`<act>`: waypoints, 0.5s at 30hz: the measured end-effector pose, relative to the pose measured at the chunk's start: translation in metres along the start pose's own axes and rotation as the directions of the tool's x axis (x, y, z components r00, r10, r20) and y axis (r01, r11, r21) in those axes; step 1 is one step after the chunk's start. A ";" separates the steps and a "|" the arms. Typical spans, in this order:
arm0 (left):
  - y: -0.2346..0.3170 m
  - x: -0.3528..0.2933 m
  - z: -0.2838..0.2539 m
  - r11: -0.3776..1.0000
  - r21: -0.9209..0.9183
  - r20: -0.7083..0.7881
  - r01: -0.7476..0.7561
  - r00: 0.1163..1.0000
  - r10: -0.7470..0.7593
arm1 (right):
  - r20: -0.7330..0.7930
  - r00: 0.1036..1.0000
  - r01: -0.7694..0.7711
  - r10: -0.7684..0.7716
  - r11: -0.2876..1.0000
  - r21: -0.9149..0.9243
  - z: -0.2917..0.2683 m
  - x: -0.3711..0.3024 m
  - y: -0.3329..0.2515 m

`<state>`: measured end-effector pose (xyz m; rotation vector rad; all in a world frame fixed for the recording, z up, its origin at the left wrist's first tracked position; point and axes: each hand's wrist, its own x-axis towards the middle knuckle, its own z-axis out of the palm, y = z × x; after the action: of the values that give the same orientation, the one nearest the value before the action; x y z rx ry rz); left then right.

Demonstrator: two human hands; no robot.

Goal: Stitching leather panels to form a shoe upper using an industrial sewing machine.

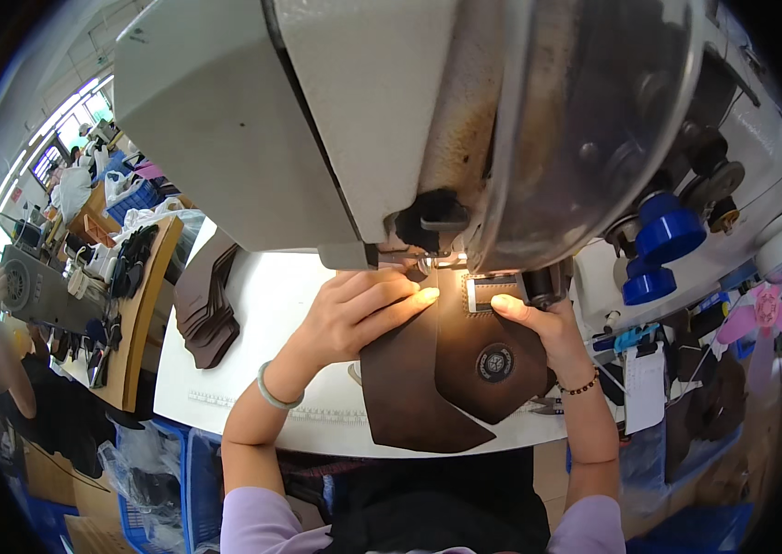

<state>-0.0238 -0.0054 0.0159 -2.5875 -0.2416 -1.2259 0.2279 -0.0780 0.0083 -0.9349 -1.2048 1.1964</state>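
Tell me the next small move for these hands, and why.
I'd probably ease the fingertips of the left hand slightly back: they sit close beside the lit area under the sewing machine, while the thumb of the right hand rests on the badged brown panel.

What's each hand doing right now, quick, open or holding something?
Left hand: on the brown leather, fingers together; grip cannot be told.
Right hand: holding the leather's right side, thumb on top, fingers hidden.
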 end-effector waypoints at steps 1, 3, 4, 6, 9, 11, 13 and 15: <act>0.002 0.001 -0.003 1.000 -0.001 0.058 0.010 0.998 -0.010 | 0.015 0.999 0.033 -0.033 0.999 0.006 0.001 -0.001 -0.001; 0.009 0.009 -0.011 1.000 -0.020 0.065 -0.001 0.998 0.003 | 0.054 0.998 -0.010 0.011 1.000 -0.018 -0.002 -0.003 -0.002; 0.012 0.012 -0.016 0.999 -0.032 0.064 -0.016 0.998 0.018 | 0.098 0.994 -0.044 0.049 0.998 -0.049 -0.001 -0.003 -0.001; 0.022 0.015 -0.023 1.000 -0.026 0.101 0.017 0.995 -0.014 | 0.082 0.995 -0.048 0.051 0.998 -0.037 0.001 -0.003 0.005; 0.027 0.016 -0.028 0.999 -0.024 0.166 0.036 0.986 -0.032 | 0.058 0.997 -0.052 0.053 0.998 -0.030 0.003 -0.004 0.002; 0.031 0.025 -0.033 0.997 -0.047 0.241 0.059 0.969 -0.046 | 0.052 0.997 -0.051 0.052 0.998 -0.030 0.004 -0.008 -0.006; 0.031 0.022 -0.036 0.997 -0.044 0.234 0.068 0.971 -0.056 | 0.045 0.999 -0.017 0.019 0.999 -0.048 0.009 -0.009 -0.010; 0.031 0.021 -0.038 0.998 0.004 0.271 0.055 0.961 -0.054 | 0.049 0.999 -0.001 0.004 0.998 -0.067 0.009 -0.008 -0.008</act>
<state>-0.0298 -0.0461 0.0501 -2.7652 -0.3666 -0.8839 0.2209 -0.0877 0.0160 -0.9611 -1.2899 1.1933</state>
